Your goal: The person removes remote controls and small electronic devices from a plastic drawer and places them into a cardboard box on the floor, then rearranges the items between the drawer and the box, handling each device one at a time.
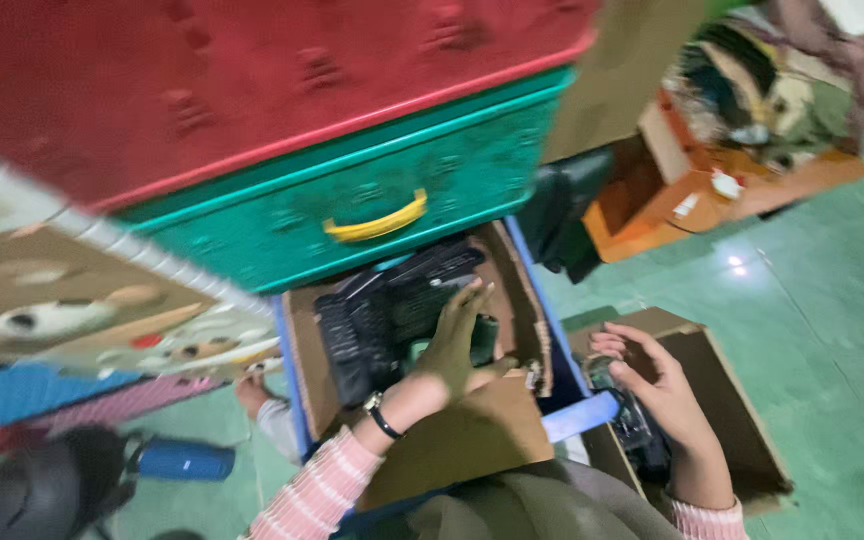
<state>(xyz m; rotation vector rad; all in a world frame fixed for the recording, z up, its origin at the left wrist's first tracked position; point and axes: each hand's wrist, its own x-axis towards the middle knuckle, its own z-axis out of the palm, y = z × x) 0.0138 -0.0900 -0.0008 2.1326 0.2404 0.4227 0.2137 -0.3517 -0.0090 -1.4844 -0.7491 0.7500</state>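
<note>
Left hand [457,340] lies spread, fingers loose, on the black ribbed plastic parts [382,315] in the centre cardboard box [512,270]. Right hand [662,390] curls around a dark round part [637,425] in the lower-right brown carton [742,400]. Risk: blind grabbing could tip that loose stack.

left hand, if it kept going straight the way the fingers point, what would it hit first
Probably the black ridged parts packed in the cardboard box; the left hand already rests on them. Beyond stands the green crate, though blur makes depth unclear.
</note>
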